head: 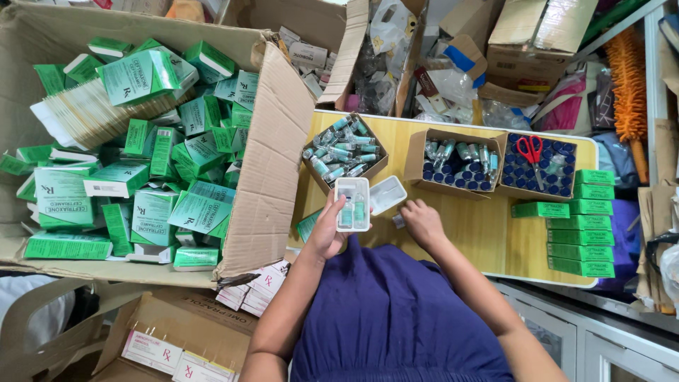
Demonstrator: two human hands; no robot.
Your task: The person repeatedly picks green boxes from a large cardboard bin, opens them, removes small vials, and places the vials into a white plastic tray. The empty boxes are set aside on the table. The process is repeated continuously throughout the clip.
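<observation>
Tray [351, 204] left of second tray [387, 194], three vial boxes [458, 164] behind, stacked cartons [583, 223] at right

We see a sleeveless dark purple top, softly creased, just behind the bare arms; left hand [327, 232] and right hand [423, 222] wear no gloves, rings or watch.

Yellow wooden table [488, 244], three open cardboard boxes of vials [344, 151], stacked green cartons [581, 221], white tray [387, 194]
</observation>
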